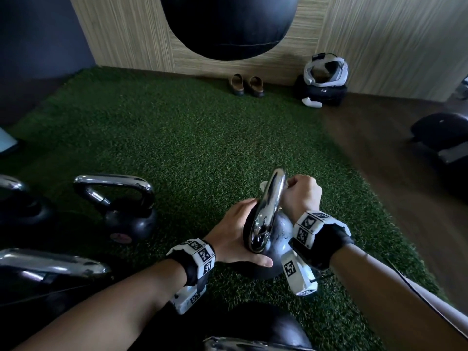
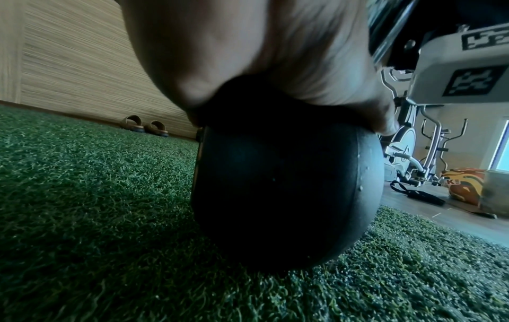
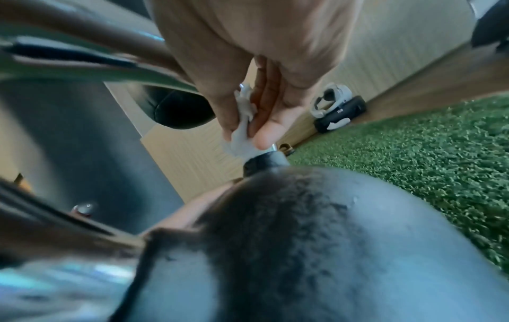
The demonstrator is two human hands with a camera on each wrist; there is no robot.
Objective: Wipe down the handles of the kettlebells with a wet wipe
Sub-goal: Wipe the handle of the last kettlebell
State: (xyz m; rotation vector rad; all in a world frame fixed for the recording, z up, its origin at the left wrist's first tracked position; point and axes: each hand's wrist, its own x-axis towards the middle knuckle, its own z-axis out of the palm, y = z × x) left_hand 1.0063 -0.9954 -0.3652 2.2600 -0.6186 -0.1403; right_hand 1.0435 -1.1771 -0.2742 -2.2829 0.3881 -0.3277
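Observation:
A black kettlebell [image 1: 276, 239] with a chrome handle [image 1: 268, 209] stands on green turf in the middle of the head view. My left hand [image 1: 235, 234] cups the ball's left side, fingers and thumb curled round it; the left wrist view shows the palm [image 2: 275, 61] on the ball [image 2: 283, 191]. My right hand [image 1: 301, 196] grips the far leg of the handle through a white wet wipe [image 3: 242, 139], whose corner [image 1: 263, 185] shows beyond the chrome. In the right wrist view the fingers [image 3: 264, 113] pinch the wipe just above the ball [image 3: 316, 239].
More chrome-handled kettlebells stand at left [image 1: 121, 209], [image 1: 50, 272] and near my body [image 1: 253, 333]. A punching bag [image 1: 228, 24] hangs ahead. Slippers [image 1: 247, 84] and a headset on a black case [image 1: 324, 79] lie by the wall. Wooden floor [image 1: 392, 160] lies to the right.

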